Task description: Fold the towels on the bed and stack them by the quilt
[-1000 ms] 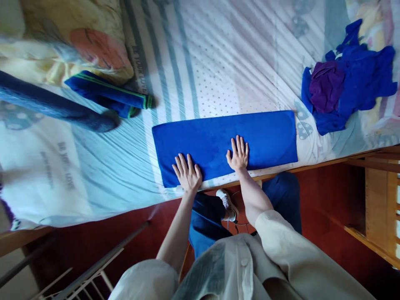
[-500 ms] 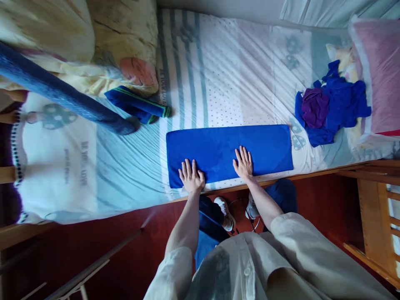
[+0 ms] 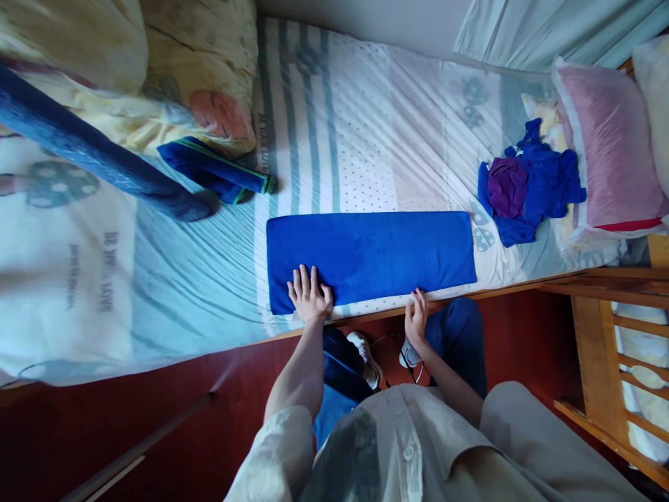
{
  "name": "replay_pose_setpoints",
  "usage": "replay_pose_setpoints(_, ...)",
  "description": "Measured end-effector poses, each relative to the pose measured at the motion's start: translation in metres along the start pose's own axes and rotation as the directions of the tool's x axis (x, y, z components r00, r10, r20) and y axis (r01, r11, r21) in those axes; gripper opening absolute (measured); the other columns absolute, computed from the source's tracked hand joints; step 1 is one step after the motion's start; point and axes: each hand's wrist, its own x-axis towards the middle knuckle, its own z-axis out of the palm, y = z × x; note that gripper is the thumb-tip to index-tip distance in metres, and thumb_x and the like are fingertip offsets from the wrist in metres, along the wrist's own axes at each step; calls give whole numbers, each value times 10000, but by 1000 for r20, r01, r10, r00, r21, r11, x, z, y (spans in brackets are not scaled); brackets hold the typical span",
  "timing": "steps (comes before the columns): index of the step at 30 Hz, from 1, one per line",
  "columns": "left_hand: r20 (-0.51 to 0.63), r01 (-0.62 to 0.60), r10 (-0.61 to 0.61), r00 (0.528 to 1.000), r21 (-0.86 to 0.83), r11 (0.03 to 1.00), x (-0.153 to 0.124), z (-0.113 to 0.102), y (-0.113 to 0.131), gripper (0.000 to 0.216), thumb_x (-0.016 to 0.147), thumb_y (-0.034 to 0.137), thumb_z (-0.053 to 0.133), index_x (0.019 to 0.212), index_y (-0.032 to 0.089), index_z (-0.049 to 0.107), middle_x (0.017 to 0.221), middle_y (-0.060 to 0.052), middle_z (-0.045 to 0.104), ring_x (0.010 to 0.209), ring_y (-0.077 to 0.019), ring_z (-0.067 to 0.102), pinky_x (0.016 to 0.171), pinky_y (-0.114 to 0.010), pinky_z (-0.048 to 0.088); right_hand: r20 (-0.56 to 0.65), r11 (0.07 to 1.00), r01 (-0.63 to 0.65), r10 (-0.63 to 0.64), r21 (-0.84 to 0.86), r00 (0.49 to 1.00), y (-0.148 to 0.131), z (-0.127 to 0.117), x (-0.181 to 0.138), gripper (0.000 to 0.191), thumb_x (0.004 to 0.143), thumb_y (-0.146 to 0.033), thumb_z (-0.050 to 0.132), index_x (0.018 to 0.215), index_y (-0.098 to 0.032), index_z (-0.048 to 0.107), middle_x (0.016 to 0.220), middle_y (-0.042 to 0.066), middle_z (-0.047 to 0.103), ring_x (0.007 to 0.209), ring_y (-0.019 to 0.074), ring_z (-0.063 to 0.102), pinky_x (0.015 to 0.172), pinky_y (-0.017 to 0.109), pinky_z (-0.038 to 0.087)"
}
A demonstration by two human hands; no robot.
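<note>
- Two hands sit at the bed's near edge: my left hand (image 3: 309,295) lies flat, fingers spread, pressing the lower-left corner of the towel (image 3: 370,256); it grips nothing.
- My right hand (image 3: 417,319) is at the towel's near long edge, fingertips touching the hem, fingers loosely curled. I cannot tell whether it pinches the cloth or just rests there.
- The towel lies folded into a long blue strip across the bed (image 3: 366,132), close to the edge, at about 12 o'clock from my body.
- Risk, as I judge it: the strip sits so near the edge that a pull toward 6 o'clock could drag it off the mattress onto the floor (image 3: 157,397).
- With only one corner pinned, a lift at the other side could skew the fold and wrinkle it.
- Around it: a folded dark blue cloth (image 3: 214,171) at 10 o'clock, a crumpled blue and purple heap (image 3: 527,188) at 2 o'clock beside a pink pillow (image 3: 606,160).
- A striped, dotted sheet covers the bed; a wooden frame (image 3: 596,362) stands at 4 o'clock, over red floor.
</note>
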Motion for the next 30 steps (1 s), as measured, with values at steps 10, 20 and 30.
replay_pose_setpoints(10,-28,-1,0,1000,-1,1000,0,0,2,661,912,311,449,1554,155,481,1660,-175,370,1583,-328,255,1273,-600,177,475,300,-652,488,697,732,-46,34,17,418,747,-564,811,769,-177,654,725,37,746,512,99,590,540,221,517)
replay_pose_setpoints(20,67,22,-22,998,1,1000,2,-8,0,668,946,376,430,1577,160,441,1703,-149,286,1601,-332,183,1291,-582,118,545,242,-739,540,629,641,-38,45,38,379,678,-466,892,638,-171,657,549,39,709,427,158,638,449,241,505)
replay_pose_setpoints(30,552,-472,361,752,68,879,111,34,144,566,987,318,424,1532,185,501,1699,-106,318,1594,-300,212,1267,-483,270,594,210,-742,479,637,646,-34,44,40,272,734,-361,864,694,-139,710,632,70,756,497,175,712,461,216,524)
